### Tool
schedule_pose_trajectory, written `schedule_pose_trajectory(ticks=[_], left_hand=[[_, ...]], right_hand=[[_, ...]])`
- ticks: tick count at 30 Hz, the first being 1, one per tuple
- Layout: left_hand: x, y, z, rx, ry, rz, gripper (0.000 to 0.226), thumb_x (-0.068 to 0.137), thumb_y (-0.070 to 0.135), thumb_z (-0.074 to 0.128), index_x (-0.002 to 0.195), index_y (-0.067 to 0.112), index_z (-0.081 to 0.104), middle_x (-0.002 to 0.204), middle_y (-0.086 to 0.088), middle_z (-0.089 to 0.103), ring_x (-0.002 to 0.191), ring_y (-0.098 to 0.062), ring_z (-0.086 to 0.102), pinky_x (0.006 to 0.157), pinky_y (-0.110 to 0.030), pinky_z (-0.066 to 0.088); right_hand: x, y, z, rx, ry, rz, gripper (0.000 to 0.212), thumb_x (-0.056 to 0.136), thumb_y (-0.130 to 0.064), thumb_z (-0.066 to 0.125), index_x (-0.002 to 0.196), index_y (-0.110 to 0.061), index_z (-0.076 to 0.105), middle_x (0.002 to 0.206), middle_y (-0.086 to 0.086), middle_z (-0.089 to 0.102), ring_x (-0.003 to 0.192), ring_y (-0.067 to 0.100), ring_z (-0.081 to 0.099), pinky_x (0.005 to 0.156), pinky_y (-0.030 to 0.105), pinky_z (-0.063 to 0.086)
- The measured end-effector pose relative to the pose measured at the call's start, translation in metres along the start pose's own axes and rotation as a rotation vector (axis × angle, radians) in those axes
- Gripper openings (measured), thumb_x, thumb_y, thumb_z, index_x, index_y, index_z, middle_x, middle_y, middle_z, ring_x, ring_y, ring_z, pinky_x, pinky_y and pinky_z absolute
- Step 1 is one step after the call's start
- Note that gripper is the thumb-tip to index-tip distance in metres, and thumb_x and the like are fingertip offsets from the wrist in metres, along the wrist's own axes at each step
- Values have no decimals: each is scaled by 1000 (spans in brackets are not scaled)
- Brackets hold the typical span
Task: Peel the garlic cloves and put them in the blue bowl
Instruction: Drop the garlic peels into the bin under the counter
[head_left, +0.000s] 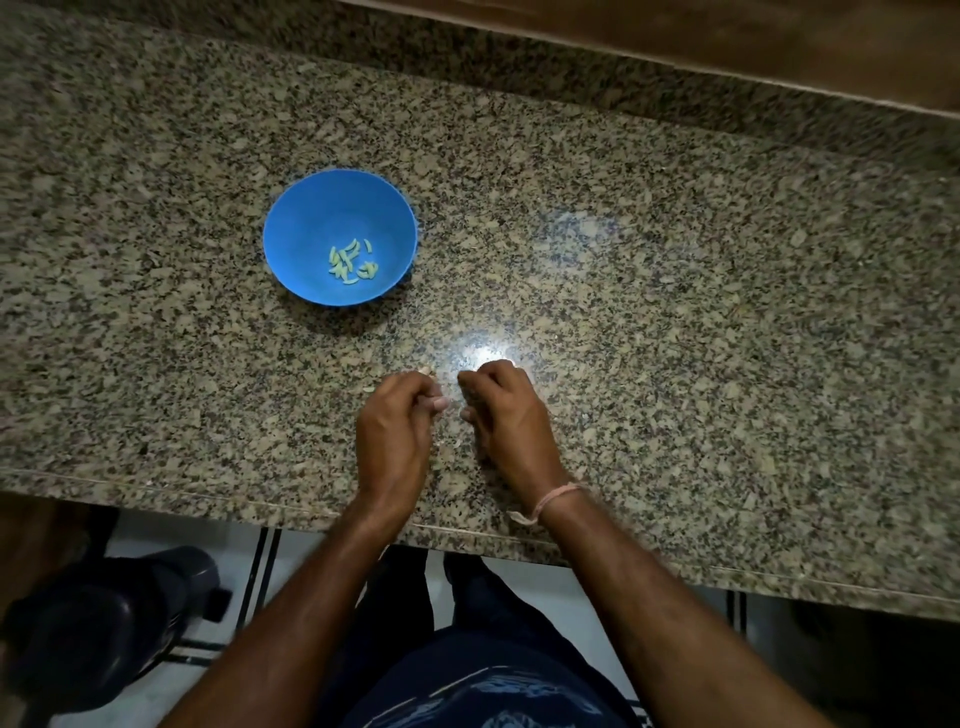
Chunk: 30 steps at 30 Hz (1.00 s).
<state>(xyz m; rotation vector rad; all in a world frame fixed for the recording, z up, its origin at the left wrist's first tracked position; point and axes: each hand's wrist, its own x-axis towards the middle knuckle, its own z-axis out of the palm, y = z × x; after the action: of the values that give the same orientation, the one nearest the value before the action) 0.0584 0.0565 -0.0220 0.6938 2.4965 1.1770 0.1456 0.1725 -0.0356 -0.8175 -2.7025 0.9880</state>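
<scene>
- dark rounded object (104, 634) on the floor, below the bench's front edge at its left end; too dim to identify
- blue bowl (291, 228) stands upright on the granite bench (675, 312), left of centre, roughly midway btw front & back edges; well apart from both hands
- peeled garlic cloves (353, 262), small pale-green pieces, lie in a loose heap at the bowl's bottom
- pale scrap (368, 388) on the bench, just left of the L hand's knuckles; prob. skin, too small to be sure
- L hand (395, 431) near the front edge, about centre; grip closed up, fingers curled under, thumb tip showing on its R side; a pale garlic clove (426, 370) sits right at the fingertips; can't tell whether it's held or just lying on the bench
- R hand (506, 410) just beside the L, not touching it; grip curled tight, fingertips down twd the bench; can't tell what, if anything, is inside
- pink thread band (558, 496) round the R wrist, over the front edge
- wooden strip (727, 41) runs along the back edge twd the R corner
</scene>
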Motion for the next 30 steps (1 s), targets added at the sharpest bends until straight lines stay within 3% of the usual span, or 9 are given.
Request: schedule_pose_trajectory(ticks=[5,8,11,14,17,19,21,24,30], left_hand=[[-12,-5,-15,-61,77,-114,9,92,9,73,86,15,70,88,3,68,84,-6,63,66,-7,44],[-17,-5,-15,-78,81,-151,8,92,8,74,87,13,71,88,6,68,86,3,61,67,-3,44],[-19,-4,-14,-147,82,-214,6,92,10,75,91,16,73,90,8,71,85,2,65,68,-5,48],[-19,-8,-20,-220,115,-265,7,92,14,76,91,21,73,90,11,73,83,1,68,67,-8,51],[-25,-16,-37,-232,205,-301,8,91,15,77,88,21,73,86,13,73,79,2,68,65,-6,47],[-34,-28,-54,-236,273,-336,10,91,16,77,85,23,73,84,14,73,80,1,67,65,-6,45],[-45,-45,-76,-255,339,-355,13,92,15,76,84,25,72,83,13,73,80,-1,67,67,-8,46],[-70,-73,-114,-258,434,-379,14,93,14,75,84,24,70,80,13,72,77,0,66,65,-7,45],[-150,-160,-203,-349,659,-513,20,93,12,75,81,27,69,75,13,71,72,3,66,69,-17,50]], right_hand=[[11,-2,12,-66,114,-11,2,94,-15,70,96,-13,70,91,-1,64,83,10,46,67,17,29],[17,-3,13,-216,128,-32,8,89,-9,72,91,-15,66,83,0,61,76,15,45,64,29,35],[20,-6,13,-336,62,-23,18,87,0,68,94,-15,61,86,2,60,77,17,43,65,30,30],[18,-21,12,13,-11,137,15,96,-7,52,90,-18,61,88,-2,65,80,16,57,66,28,45],[21,-48,20,520,-128,416,18,101,-10,61,85,-14,68,85,5,74,80,20,70,72,27,57],[19,-76,32,724,-233,480,22,102,-12,62,81,-12,67,76,6,71,69,20,65,67,31,54],[13,-107,48,882,-301,500,26,104,-11,60,78,-13,64,66,2,60,58,13,52,57,27,45],[-1,-151,82,977,-398,498,31,105,-9,57,74,-13,60,64,6,54,56,13,46,55,27,39],[-54,-251,168,845,-638,370,26,107,-11,55,81,-7,58,64,5,48,54,8,44,51,18,41]])
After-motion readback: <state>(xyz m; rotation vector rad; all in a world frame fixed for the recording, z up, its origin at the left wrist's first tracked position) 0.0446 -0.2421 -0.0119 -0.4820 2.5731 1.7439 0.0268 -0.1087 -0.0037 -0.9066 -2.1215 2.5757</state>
